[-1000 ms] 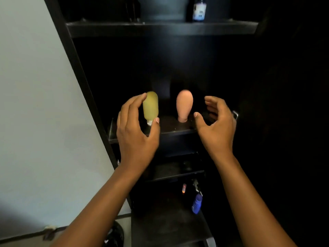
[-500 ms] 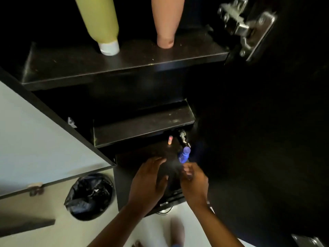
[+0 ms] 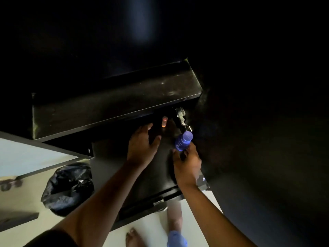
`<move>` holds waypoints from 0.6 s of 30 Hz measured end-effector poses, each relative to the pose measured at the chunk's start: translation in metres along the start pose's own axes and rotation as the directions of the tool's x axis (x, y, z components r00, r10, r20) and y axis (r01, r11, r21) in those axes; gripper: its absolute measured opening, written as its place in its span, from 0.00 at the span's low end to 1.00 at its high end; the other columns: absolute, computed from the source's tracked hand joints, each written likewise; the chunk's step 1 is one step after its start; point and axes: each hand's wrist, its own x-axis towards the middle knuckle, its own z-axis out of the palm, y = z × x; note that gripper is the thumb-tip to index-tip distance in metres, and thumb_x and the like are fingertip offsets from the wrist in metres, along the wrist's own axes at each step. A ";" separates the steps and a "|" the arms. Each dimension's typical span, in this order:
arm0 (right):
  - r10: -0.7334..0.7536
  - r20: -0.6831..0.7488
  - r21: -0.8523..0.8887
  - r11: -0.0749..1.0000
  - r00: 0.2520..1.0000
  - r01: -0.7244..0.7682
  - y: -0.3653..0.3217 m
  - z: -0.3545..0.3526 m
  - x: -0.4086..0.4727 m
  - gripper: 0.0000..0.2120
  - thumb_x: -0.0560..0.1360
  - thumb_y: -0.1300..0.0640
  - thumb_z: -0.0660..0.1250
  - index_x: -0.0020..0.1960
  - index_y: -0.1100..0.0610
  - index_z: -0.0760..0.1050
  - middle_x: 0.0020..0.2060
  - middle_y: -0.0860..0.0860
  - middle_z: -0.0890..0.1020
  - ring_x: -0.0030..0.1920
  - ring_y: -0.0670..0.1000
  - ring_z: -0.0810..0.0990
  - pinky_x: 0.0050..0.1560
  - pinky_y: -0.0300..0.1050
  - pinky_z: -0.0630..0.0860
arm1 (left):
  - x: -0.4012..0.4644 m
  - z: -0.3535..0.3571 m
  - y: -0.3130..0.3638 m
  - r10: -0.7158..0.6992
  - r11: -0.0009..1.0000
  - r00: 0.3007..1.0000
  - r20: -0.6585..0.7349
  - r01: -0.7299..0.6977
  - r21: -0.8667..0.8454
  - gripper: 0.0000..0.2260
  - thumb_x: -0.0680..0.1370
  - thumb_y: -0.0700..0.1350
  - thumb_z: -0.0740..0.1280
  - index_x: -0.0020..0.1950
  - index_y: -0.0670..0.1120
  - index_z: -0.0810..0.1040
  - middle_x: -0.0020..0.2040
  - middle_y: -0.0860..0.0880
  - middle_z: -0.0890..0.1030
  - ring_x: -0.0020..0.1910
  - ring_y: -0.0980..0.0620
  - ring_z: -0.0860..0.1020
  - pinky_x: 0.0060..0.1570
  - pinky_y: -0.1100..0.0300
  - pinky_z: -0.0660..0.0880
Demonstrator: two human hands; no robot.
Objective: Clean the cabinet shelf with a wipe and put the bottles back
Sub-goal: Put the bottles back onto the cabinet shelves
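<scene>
Down on the dark bottom shelf, my right hand wraps its fingers around a glossy blue bottle with a rounded cap, while my left hand hovers open just beside it.

A home: dark cabinet shelf, lined bin, bare foot on floor.

Bottle right of small tube
</scene>
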 end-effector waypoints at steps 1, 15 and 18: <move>-0.021 -0.020 0.016 1.000 1.000 0.022 0.004 0.004 0.003 0.18 0.73 0.59 0.76 0.62 0.53 0.78 0.50 0.51 0.86 0.48 0.55 0.85 0.49 0.53 0.82 | 0.011 0.006 0.001 -0.022 1.000 0.999 -0.024 0.021 -0.020 0.25 0.79 0.53 0.73 0.74 0.47 0.76 0.69 0.46 0.81 0.68 0.46 0.79 0.70 0.51 0.73; -0.139 -0.039 0.123 0.982 0.989 0.143 0.013 0.018 0.018 0.13 0.76 0.61 0.75 0.58 0.49 0.79 0.48 0.42 0.85 0.47 0.40 0.82 0.49 0.46 0.82 | 0.055 0.066 -0.013 0.063 0.991 0.985 -0.158 -0.044 0.123 0.16 0.80 0.62 0.63 0.56 0.55 0.84 0.54 0.51 0.86 0.57 0.46 0.83 0.59 0.47 0.78; -0.213 0.028 0.129 0.970 0.977 0.208 0.009 0.019 0.019 0.15 0.78 0.60 0.73 0.60 0.45 0.76 0.48 0.36 0.81 0.47 0.43 0.82 0.43 0.44 0.81 | 0.052 0.066 -0.016 0.061 0.997 0.980 -0.190 -0.049 0.068 0.14 0.80 0.59 0.64 0.58 0.55 0.84 0.56 0.52 0.86 0.59 0.46 0.82 0.63 0.47 0.75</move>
